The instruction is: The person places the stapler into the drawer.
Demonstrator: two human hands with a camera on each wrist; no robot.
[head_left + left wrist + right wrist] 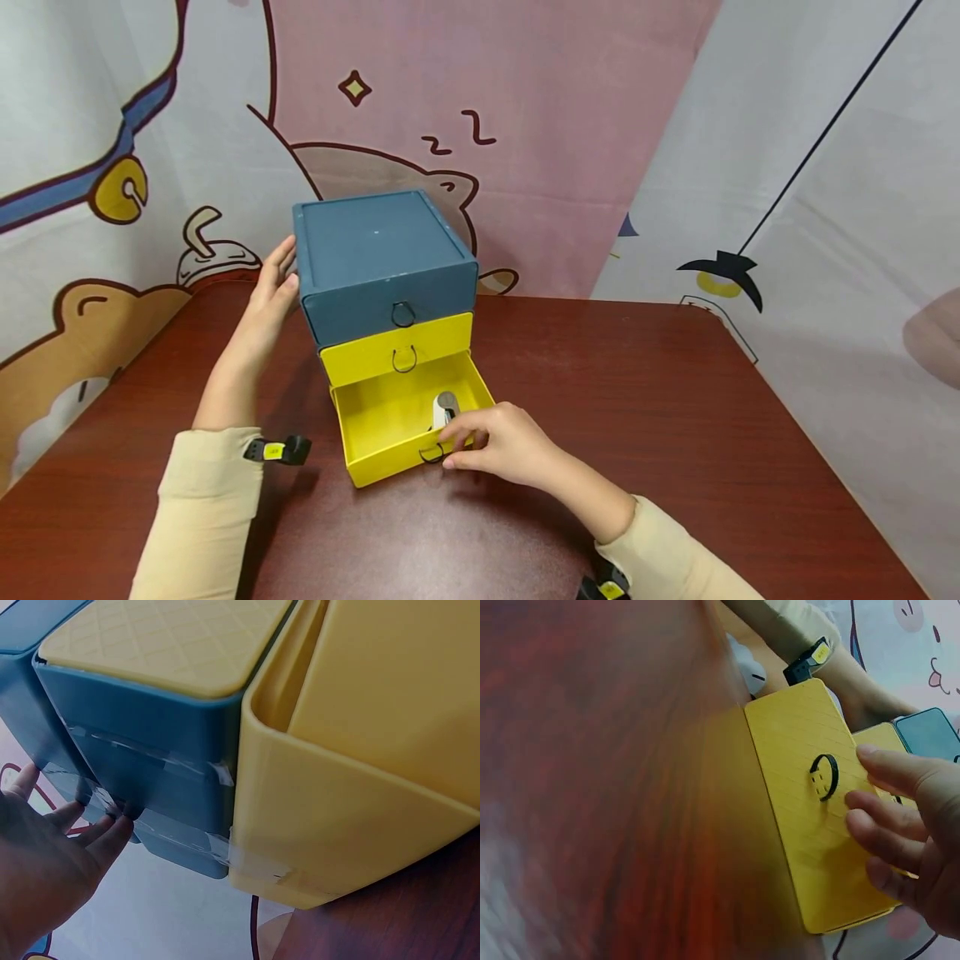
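A small drawer cabinet stands on the table, its blue upper drawer (pixel 390 296) above two yellow ones. The bottom yellow drawer (pixel 375 417) is pulled out. Inside it lies a small white object (pixel 439 412) with a round grey end, partly hidden; I cannot tell its kind. My left hand (pixel 272 292) rests its fingertips against the cabinet's blue left side (pixel 150 780). At the open drawer's front, near its right corner, is my right hand (pixel 506 442). Its fingers are loosely bent beside the black ring pull (pixel 826 778), apart from it, with nothing visible between them.
The dark red-brown table (pixel 637 417) extends around the cabinet. Behind it hangs a cloth with cartoon drawings (pixel 525 150). Clear tape (pixel 165 759) runs along the cabinet's side.
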